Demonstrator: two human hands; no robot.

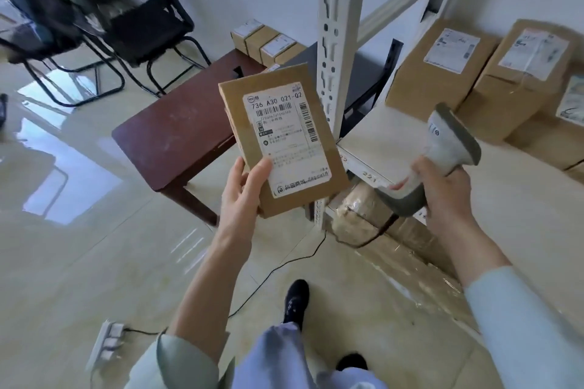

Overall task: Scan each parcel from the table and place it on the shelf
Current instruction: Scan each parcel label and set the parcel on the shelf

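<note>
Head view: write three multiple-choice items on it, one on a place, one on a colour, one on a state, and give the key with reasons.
1. Where is the flat parcel with the label reading 736 A30 021-02?
A. lying on the table
B. held up in the left hand
C. standing on the shelf

2. What colour is the table top?
A. dark reddish brown
B. white
C. green

3. What is the right hand doing?
A. hanging idle
B. pressing flat on a box
C. gripping the scanner

Key: 1 B, the left hand holds the parcel by its lower edge, thumb on the label, above the floor. 2 A, the wooden top shows dark reddish brown beside the white shelf. 3 C, its fingers curl round the handle of the grey scanner, whose head points up.
</note>
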